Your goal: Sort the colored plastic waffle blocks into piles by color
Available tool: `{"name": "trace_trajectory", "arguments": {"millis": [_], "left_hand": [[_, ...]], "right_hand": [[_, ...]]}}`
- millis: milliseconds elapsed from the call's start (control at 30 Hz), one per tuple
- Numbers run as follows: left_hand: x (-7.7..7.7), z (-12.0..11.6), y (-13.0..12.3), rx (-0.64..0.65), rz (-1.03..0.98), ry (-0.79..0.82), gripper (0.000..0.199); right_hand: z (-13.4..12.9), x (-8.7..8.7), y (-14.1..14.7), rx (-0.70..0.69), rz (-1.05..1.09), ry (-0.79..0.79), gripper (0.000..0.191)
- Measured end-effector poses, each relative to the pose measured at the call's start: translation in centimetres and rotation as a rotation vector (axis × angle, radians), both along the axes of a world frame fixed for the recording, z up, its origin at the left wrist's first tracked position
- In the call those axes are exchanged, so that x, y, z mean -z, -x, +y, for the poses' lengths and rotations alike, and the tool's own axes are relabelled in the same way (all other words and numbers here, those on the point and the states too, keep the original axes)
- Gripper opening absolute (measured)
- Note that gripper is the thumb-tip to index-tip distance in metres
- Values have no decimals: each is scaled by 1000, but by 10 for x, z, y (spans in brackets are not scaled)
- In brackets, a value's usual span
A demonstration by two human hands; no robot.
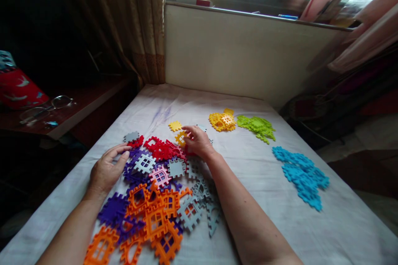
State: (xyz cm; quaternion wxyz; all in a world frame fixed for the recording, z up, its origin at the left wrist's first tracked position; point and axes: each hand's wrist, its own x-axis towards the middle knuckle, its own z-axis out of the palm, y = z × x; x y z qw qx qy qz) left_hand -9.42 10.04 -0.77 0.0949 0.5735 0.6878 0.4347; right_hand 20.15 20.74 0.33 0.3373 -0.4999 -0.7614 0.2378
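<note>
A mixed pile of plastic interlocking tiles with toothed edges lies between my hands. It holds orange tiles (pixel 155 221), purple tiles (pixel 113 208), red tiles (pixel 160 148), grey tiles (pixel 189 212) and a pink window tile (pixel 160 177). My right hand (pixel 199 141) is at the far side of the pile, its thumb and fingers closed on a yellow window tile (pixel 180 138). Just beyond it lies a flat yellow tile (pixel 175 126). My left hand (pixel 108 167) rests at the pile's left edge, fingers stretched and thumb apart, fingertips by the red and purple tiles, holding nothing.
Separate heaps of yellow tiles (pixel 222 121), lime green tiles (pixel 256 127) and blue tiles (pixel 301 176) lie to the right on the cloth-covered table (pixel 248 169). Eyeglasses (pixel 46 109) sit on a dark side desk (pixel 71 112). A wall (pixel 224 49) and curtain (pixel 146 29) stand behind.
</note>
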Motion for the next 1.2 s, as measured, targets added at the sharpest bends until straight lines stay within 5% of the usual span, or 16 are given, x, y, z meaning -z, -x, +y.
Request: {"name": "trace_trajectory", "arguments": {"millis": [167, 267, 500, 767, 967, 1200], "left_hand": [[1, 0, 1, 20, 11, -9, 33], [2, 1, 2, 16, 11, -11, 34], [3, 0, 3, 20, 15, -11, 33], [4, 1, 4, 33, 13, -15, 33], [4, 1, 2, 21, -15, -29, 35], [4, 0, 3, 10, -28, -18, 35]], "right_hand": [[29, 8, -41, 311, 426, 186, 32], [46, 13, -75, 518, 626, 117, 43], [52, 26, -109, 684, 391, 23, 47], [23, -9, -48, 417, -27, 61, 29], [21, -35, 23, 189, -502, 77, 42], [29, -36, 60, 97, -732, 63, 37]]}}
